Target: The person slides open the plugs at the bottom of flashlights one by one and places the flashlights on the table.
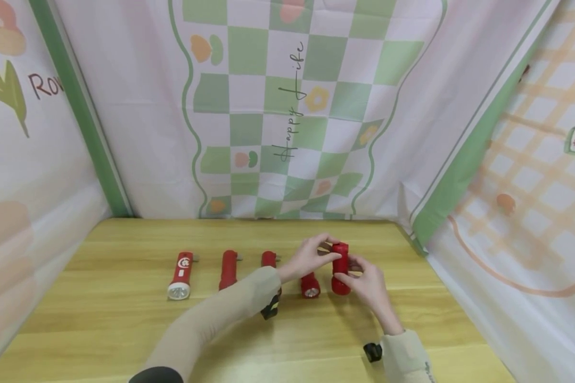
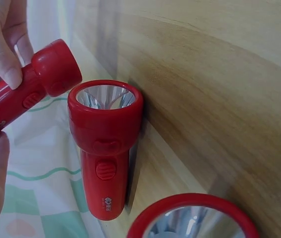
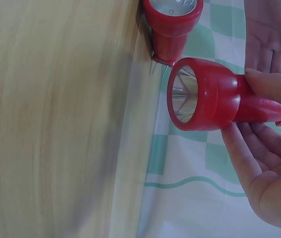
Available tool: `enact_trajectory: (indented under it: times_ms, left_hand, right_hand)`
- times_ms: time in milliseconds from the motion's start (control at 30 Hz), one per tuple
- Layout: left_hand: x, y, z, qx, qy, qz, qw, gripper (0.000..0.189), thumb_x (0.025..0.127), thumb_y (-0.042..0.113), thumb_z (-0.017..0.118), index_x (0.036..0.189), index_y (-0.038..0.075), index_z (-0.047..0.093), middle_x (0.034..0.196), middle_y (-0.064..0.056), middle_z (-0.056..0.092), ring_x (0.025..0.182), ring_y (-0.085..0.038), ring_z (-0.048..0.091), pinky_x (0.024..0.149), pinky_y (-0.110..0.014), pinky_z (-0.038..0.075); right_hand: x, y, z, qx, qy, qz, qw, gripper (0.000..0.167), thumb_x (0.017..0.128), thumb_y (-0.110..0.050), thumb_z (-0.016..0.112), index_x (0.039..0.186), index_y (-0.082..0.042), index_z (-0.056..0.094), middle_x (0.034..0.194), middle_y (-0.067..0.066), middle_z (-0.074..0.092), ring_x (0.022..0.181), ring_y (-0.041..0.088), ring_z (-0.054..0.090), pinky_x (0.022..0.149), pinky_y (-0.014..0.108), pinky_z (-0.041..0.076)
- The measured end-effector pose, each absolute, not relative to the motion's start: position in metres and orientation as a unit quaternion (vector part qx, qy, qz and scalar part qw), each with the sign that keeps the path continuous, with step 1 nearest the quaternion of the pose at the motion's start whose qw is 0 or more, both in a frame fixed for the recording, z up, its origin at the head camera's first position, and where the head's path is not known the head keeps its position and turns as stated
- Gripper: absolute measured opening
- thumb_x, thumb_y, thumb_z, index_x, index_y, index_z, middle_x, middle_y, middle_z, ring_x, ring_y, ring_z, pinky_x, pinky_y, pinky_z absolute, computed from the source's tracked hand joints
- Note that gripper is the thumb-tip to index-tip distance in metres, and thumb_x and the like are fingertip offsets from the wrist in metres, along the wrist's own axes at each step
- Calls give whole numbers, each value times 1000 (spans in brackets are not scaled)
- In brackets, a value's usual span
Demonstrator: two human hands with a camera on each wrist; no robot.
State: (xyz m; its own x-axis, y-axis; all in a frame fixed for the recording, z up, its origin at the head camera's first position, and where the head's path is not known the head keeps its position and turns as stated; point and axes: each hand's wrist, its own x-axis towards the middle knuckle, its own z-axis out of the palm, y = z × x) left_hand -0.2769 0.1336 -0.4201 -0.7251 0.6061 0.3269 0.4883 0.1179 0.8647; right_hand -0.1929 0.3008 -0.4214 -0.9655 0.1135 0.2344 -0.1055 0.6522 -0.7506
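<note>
Both hands grip one red flashlight (image 1: 341,267) at the right end of a row. It is held head down, and the right wrist view shows its clear lens (image 3: 184,94) apart from the tabletop. My left hand (image 1: 305,261) is at its tail end, thumb on the front of the body and other fingers partly hidden behind. Lower down, the right hand (image 1: 370,284) holds the body near the head between thumb and fingers. Immediately left lies another red flashlight (image 2: 105,183), lens towards me, with the left forearm and hand covering part of it in the head view.
Further left on the wooden table (image 1: 124,330) lie a red flashlight (image 1: 269,259) partly behind the left sleeve, another red one (image 1: 228,266), and a red-and-white one (image 1: 182,271). Printed cloth (image 1: 287,106) hangs at the back and both sides.
</note>
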Motion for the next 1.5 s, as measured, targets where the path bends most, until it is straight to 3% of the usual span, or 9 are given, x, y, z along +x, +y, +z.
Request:
enact_trajectory:
  times_ms: [733, 1100, 1500]
  left_hand:
    - [-275, 130, -421, 348, 715, 606, 36, 23, 90, 15, 72, 111, 8, 66, 117, -12, 72, 103, -21, 72, 85, -17, 58]
    - [-274, 130, -420, 333, 718, 610, 34, 23, 91, 15, 71, 113, 8, 67, 115, -11, 72, 102, -14, 71, 87, -18, 58]
    - [-274, 132, -419, 333, 720, 607, 45, 24, 92, 14, 70, 116, 9, 69, 116, -10, 72, 105, -17, 70, 90, -19, 57]
  right_hand:
    - [-193, 297, -420, 3, -901, 415, 131, 44, 82, -8, 79, 122, 3, 64, 111, 24, 71, 103, 35, 69, 85, 32, 61]
    - [-193, 295, -420, 10, -901, 413, 134, 44, 82, -7, 79, 122, 4, 64, 110, 24, 71, 100, 35, 70, 82, 32, 62]
    - [-192, 296, -419, 12, -903, 411, 128, 43, 83, -7, 78, 122, 3, 64, 110, 24, 72, 100, 34, 70, 82, 32, 62]
